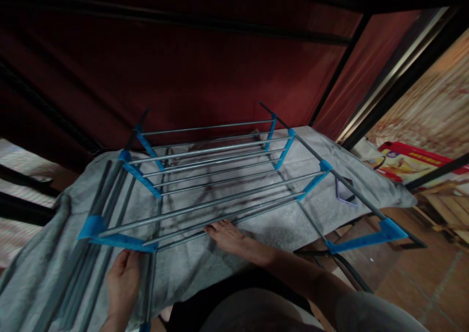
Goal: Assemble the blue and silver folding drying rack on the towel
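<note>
A rack frame of grey metal tubes joined by blue plastic brackets lies on a grey cloth, spanning the middle of the head view. My left hand (124, 276) is closed at the near left blue bracket (122, 240), with its fingertips against the lower edge and partly hidden. My right hand (224, 235) is closed around a low front metal tube (183, 241), whose left end meets that same bracket. Across the frame, the upper tube (234, 195) runs to a blue bracket (315, 183) on the right. Another blue bracket (366, 239) sits at the near right corner.
Several loose grey tubes (78, 273) lie at the left on the grey cloth (282, 236). A phone with a pale purple edge (345, 193) rests beyond the frame's right side. Dark bars and a red sheet (205, 73) stand behind. A red box (414, 158) is at far right.
</note>
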A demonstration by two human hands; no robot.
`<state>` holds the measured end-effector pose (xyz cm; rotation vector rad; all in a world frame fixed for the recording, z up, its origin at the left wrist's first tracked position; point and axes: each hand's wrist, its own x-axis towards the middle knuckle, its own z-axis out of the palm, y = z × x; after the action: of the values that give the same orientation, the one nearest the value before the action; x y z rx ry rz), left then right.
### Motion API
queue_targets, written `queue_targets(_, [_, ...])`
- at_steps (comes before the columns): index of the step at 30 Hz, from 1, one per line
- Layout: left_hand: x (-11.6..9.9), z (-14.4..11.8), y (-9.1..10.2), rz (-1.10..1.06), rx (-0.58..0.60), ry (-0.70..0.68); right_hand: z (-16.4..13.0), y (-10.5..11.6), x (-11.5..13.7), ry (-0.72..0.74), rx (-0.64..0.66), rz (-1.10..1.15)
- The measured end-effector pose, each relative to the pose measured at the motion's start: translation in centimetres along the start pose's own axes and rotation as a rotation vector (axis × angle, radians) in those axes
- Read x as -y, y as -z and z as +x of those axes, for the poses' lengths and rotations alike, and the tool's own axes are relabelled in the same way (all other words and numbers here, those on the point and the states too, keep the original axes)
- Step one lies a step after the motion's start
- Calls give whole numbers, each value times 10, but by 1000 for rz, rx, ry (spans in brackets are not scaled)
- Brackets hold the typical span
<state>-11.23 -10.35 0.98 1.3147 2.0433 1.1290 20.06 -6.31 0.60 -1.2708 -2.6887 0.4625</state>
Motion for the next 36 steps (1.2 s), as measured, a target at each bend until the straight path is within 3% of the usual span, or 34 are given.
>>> queue_targets(2, [-2, -11, -1, -17, -32, -11, 1, 2, 1, -18, 48, 22])
queue_targets(8, [2, -19, -9, -83, 117, -1, -1, 5, 0, -48, 96, 40])
queue_targets(19, [19, -11, -23, -59, 47, -66, 5, 9, -1, -83, 87, 62])
queue_targets(36, [18, -6, -19, -165, 115, -108, 0, 3, -11, -82, 115, 100])
